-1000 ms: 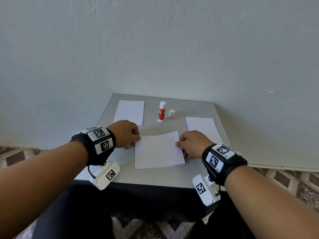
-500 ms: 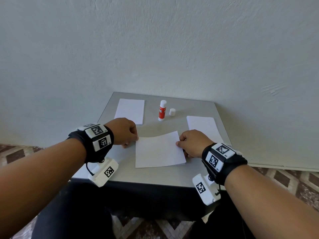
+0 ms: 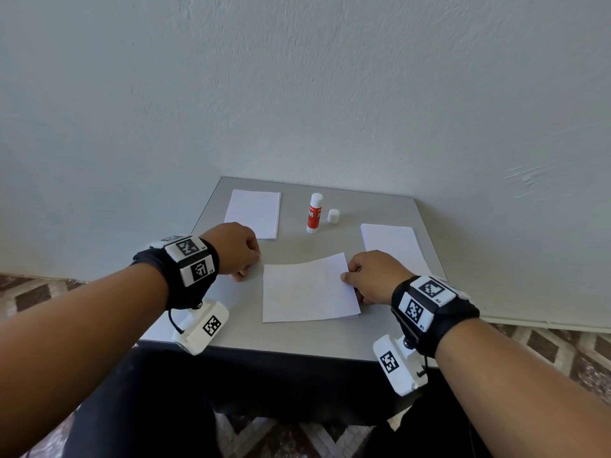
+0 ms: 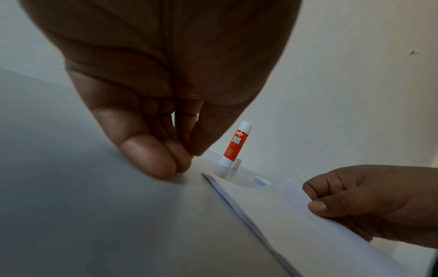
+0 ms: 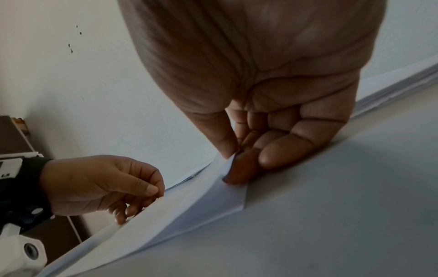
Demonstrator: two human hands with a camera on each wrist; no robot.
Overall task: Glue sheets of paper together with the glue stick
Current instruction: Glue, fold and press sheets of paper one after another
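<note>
A white sheet of paper (image 3: 307, 289) lies in the middle of the grey table (image 3: 297, 338), its far edge bowed upward. My right hand (image 3: 350, 276) pinches the sheet's right edge between thumb and index finger (image 5: 233, 155). My left hand (image 3: 239, 256) sits just left of the sheet with curled fingers and thumb against the fingertips (image 4: 151, 159), which touch the bare table and hold nothing. A red and white glue stick (image 3: 314, 213) stands uncapped at the back, its white cap (image 3: 333, 216) beside it.
A stack of white paper (image 3: 253, 213) lies at the back left and another (image 3: 390, 242) at the right, behind my right hand. A pale wall closes the table's far side. Patterned floor shows beyond both side edges.
My left hand has drawn back to the left, off the sheet's left edge. The right hand keeps its pinch on the right edge.
</note>
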